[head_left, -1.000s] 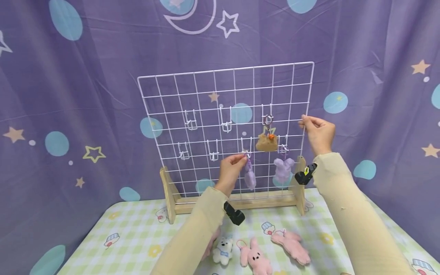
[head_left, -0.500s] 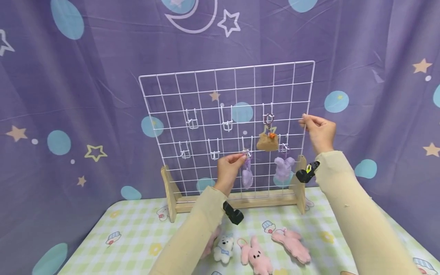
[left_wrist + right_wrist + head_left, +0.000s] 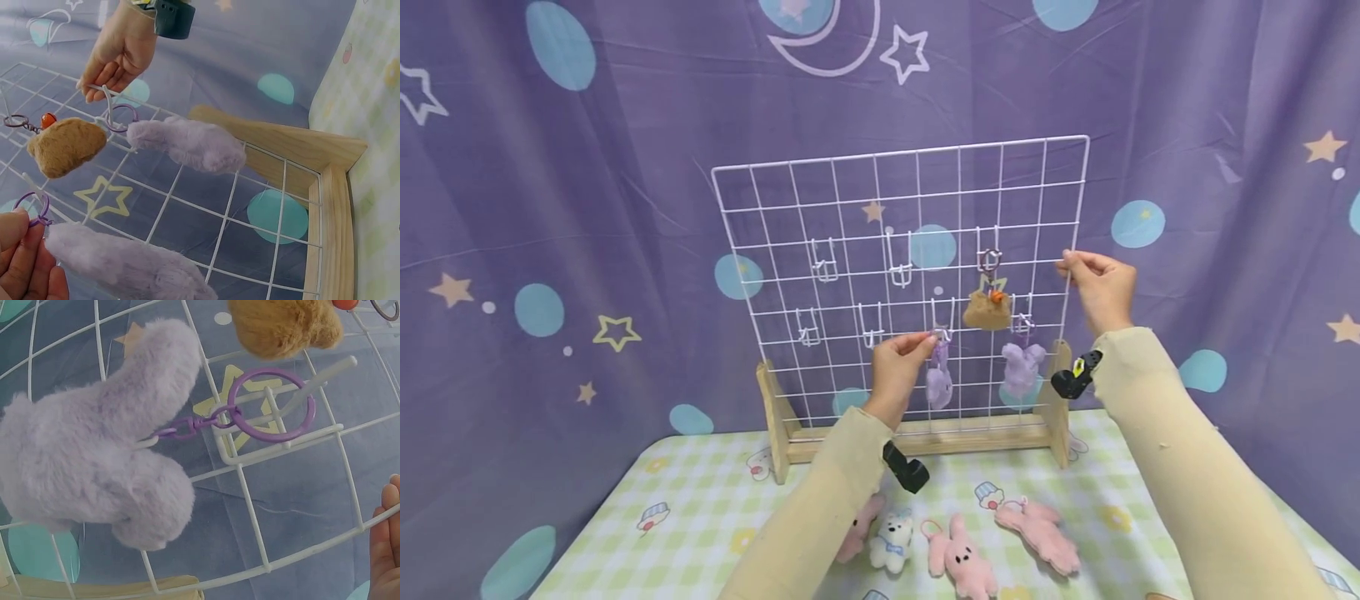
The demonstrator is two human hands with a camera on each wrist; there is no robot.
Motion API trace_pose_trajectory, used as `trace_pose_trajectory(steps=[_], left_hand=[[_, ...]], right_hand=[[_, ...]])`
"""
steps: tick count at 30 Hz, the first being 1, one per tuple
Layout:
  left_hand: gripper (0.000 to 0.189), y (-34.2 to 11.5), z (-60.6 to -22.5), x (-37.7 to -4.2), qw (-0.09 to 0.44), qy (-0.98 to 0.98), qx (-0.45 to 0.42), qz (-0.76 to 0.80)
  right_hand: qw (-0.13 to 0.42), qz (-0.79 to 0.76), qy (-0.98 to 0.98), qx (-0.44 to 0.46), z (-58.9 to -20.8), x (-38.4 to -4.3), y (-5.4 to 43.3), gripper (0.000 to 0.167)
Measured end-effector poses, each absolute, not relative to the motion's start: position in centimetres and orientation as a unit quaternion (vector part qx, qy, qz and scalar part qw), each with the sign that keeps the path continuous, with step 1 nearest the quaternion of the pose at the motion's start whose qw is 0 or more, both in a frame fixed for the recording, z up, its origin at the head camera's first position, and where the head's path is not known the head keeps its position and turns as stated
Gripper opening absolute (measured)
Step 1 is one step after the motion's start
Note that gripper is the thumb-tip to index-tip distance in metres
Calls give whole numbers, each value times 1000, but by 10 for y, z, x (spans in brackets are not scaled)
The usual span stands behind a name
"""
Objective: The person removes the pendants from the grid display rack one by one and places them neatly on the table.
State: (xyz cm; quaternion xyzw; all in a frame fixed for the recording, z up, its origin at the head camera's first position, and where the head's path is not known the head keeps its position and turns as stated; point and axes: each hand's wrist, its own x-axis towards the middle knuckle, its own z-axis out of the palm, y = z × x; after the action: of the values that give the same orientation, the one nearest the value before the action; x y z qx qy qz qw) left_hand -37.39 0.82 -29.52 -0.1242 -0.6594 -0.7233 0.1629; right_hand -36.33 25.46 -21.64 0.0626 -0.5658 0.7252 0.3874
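Note:
At a lower hook of the white wire grid rack (image 3: 917, 152), my left hand (image 3: 897, 368) pinches the purple ring of a fluffy lilac plush keychain (image 3: 938, 388). The left wrist view shows this ring (image 3: 32, 206) around the hook's tip, with thumb and finger on it. My right hand (image 3: 1103, 292) grips the rack's right edge wire between thumb and fingers. Just below and left of that hand, a second lilac plush keychain (image 3: 1022, 369) hangs by its purple ring (image 3: 272, 436) from another hook. A brown plush keychain (image 3: 988, 311) with an orange bead hangs above, between both hands.
Several bare white hooks (image 3: 825, 268) sit on the rack's left half. Its wooden base (image 3: 917, 440) stands on a checked tablecloth (image 3: 700, 500). In front lie a white bear plush (image 3: 892, 542) and pink plush toys (image 3: 964, 564), one partly behind my left sleeve (image 3: 820, 500).
The lilac keychain at my left hand has swung slightly left and turned to show more of its side. My right hand keeps its grip on the rack's edge.

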Motion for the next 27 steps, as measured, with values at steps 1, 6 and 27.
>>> trace_pose_trajectory(steps=[1,6,27], left_hand=[[18,7,-295,-372,161,-662,-124,-722],[19,2,-295,-365,144,-673,-122,-715],[20,6,-284,-354,148,-654,-132,-730]], right_hand=[[390,725,-564,63,-217,-364,255,8],[394,732,-552,65,-216,-366,255,9],[355,759,-545,27,-215,-379,255,15]])
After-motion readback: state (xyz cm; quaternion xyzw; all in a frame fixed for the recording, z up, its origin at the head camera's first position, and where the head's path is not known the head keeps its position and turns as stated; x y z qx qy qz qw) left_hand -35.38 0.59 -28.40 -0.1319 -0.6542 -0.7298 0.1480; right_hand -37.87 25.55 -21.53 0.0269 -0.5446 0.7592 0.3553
